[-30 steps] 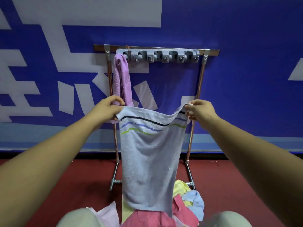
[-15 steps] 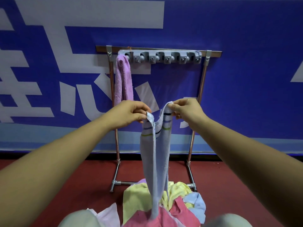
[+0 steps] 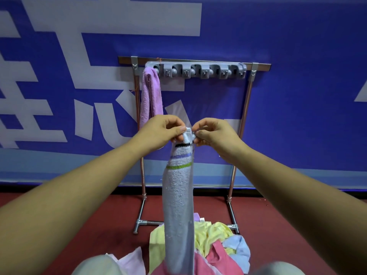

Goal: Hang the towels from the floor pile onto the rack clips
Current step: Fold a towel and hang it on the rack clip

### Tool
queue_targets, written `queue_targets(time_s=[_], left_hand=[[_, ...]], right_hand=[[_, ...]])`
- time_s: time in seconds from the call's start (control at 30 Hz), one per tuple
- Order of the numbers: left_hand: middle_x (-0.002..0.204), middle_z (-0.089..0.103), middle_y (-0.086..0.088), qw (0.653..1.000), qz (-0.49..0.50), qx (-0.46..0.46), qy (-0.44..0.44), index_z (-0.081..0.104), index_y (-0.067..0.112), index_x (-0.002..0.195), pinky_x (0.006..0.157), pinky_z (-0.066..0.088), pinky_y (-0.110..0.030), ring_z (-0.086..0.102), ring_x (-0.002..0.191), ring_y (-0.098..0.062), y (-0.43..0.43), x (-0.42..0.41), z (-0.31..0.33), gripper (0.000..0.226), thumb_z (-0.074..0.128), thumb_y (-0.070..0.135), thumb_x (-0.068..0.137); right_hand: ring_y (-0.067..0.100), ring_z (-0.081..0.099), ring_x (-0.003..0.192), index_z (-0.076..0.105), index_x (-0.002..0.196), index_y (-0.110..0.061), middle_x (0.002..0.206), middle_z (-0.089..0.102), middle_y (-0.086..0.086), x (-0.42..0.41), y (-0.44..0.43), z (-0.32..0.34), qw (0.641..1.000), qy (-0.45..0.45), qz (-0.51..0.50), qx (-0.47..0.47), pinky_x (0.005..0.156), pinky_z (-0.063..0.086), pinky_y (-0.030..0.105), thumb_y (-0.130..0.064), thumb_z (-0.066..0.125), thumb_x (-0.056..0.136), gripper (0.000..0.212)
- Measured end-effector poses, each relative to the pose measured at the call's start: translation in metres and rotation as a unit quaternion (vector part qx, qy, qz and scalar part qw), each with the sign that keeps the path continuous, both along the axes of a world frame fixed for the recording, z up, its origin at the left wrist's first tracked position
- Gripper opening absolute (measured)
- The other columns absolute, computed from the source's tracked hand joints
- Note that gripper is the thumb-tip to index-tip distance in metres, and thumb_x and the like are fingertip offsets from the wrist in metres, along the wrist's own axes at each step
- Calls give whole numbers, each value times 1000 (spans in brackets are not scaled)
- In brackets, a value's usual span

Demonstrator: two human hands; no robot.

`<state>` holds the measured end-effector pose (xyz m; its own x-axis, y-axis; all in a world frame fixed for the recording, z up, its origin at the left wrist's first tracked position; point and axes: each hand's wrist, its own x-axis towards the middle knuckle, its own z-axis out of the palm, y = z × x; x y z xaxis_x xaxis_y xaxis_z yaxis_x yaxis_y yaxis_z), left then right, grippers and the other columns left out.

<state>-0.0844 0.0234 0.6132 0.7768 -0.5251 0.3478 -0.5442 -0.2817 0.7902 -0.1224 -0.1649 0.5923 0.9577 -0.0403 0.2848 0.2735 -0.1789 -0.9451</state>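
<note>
A pale blue towel [image 3: 178, 195] with black, purple and green stripes hangs folded lengthwise in front of me. My left hand [image 3: 160, 132] and my right hand [image 3: 214, 133] pinch its top corners together, fingertips nearly touching. Behind them stands the metal rack [image 3: 246, 108] with a grey strip of clips [image 3: 198, 70]. A purple towel [image 3: 150, 98] hangs from the leftmost clip; the other clips hold nothing. The pile of towels [image 3: 214, 241], yellow, pink and light blue, lies on the floor under the held towel.
A blue banner wall [image 3: 297, 76] with white shapes stands right behind the rack. The floor [image 3: 288, 225] is dark red. My knees [image 3: 95, 266] show at the bottom edge on both sides of the pile.
My hands came together from a wide spread. The towel went from hanging flat and open to a narrow folded strip with both corners held at one spot.
</note>
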Motion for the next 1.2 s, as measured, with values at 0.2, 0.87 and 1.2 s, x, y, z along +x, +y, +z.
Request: queue_targets(time_s=[0.2, 0.87, 1.2], left_hand=[[70, 67, -3, 1000, 16, 3, -1, 70, 3, 97, 53, 43, -11, 57, 56, 2, 2, 2, 0, 12, 62, 12, 95], [77, 44, -5, 972, -40, 225, -48, 76, 19, 82, 70, 35, -30, 40, 73, -15, 33, 25, -19, 48, 64, 65, 75], [79, 75, -4, 997, 68, -18, 32, 74, 13, 86, 67, 55, -23, 67, 75, -15, 43, 26, 6, 12, 74, 26, 85]], right_hand=[[20, 61, 63, 63, 78, -5, 77, 66, 12, 1, 6, -2, 999, -1, 15, 30, 62, 55, 26, 11, 55, 93, 23], [17, 52, 59, 61, 73, -9, 61, 57, 5, 3, -8, 3, 998, -9, -42, 52, 70, 48, 33, -2, 61, 91, 19], [15, 46, 57, 64, 69, -11, 60, 55, 2, 2, -35, 21, 990, -3, -133, 47, 62, 38, 32, -6, 68, 86, 18]])
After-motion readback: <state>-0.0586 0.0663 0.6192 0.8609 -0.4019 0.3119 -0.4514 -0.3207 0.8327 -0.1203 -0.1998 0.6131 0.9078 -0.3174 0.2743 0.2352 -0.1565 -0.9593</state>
